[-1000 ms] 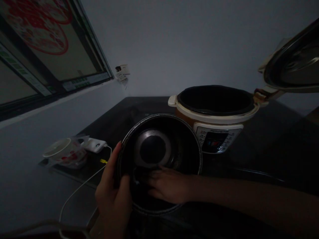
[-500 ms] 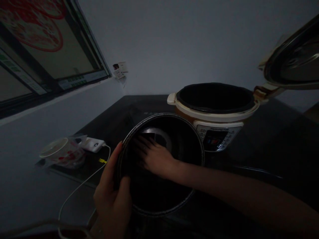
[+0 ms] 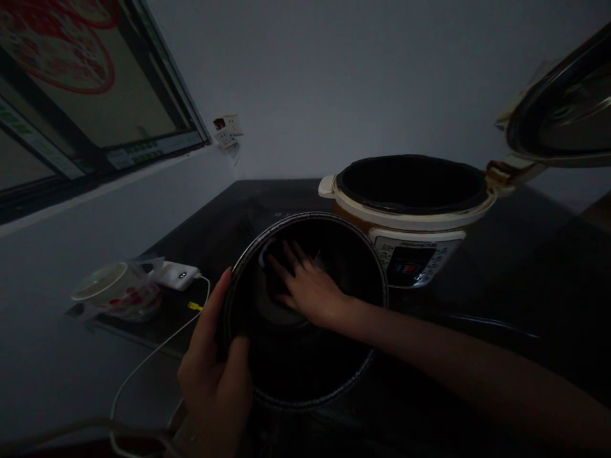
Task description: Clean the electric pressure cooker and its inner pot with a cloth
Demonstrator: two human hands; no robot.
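A dark round inner pot [image 3: 315,375] with a worn, shiny rim is tilted so that its mouth faces me. My left hand [image 3: 214,369] grips its left rim, thumb inside and fingers around the outer wall. Deep in the pot lies my right hand [image 3: 310,289], fingers spread over the bottom. A dark patch shows under those fingers; whether it is a cloth or shadow I cannot tell. Behind and to the right stands an electric pressure cooker [image 3: 415,221], its lid [image 3: 568,108] raised and its cavity dark.
On the left of the black countertop [image 3: 200,219] are a tub in a plastic bag [image 3: 121,289] and a white plug-like device [image 3: 176,275] with a white cable [image 3: 157,352]. Wall sockets [image 3: 228,129] sit beside a window [image 3: 114,83]. The room is dim.
My right hand has slid a little up and to the right across the pot's bottom, its fingers spreading wider. The left hand keeps its hold on the rim.
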